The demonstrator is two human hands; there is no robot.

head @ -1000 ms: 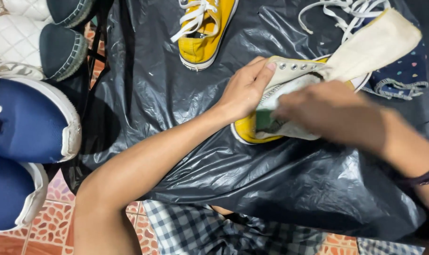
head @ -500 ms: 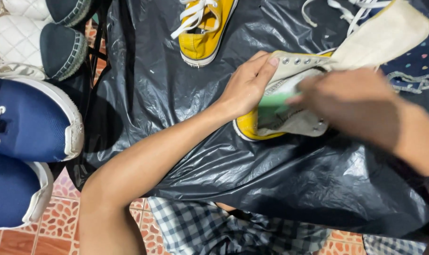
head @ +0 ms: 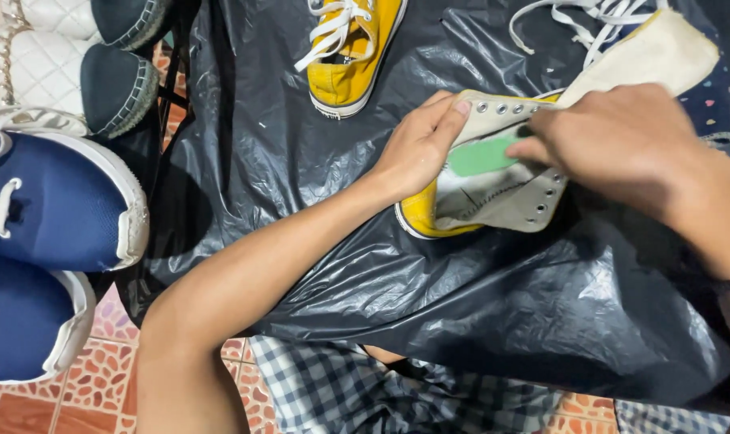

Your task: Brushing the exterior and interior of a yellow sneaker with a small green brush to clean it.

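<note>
A yellow unlaced sneaker (head: 493,205) lies on a black plastic sheet (head: 316,241), its pale lining and tongue (head: 654,56) spread open. My left hand (head: 417,149) grips the shoe's upper edge by the eyelets and holds it open. My right hand (head: 622,141) is closed on a green brush-like tool (head: 481,157), which sits inside the shoe's opening against the lining. The tool's far end is hidden by my fingers.
A second yellow laced sneaker (head: 353,48) lies at the top centre. Loose white laces (head: 578,20) sit at the top right. Two blue shoes (head: 51,209) and white quilted shoes with dark toes (head: 67,76) stand left on the patterned tile floor (head: 108,370).
The green tool has slid from low in the shoe's opening up toward the eyelets, my right hand moving with it. My left hand stays on the shoe's edge.
</note>
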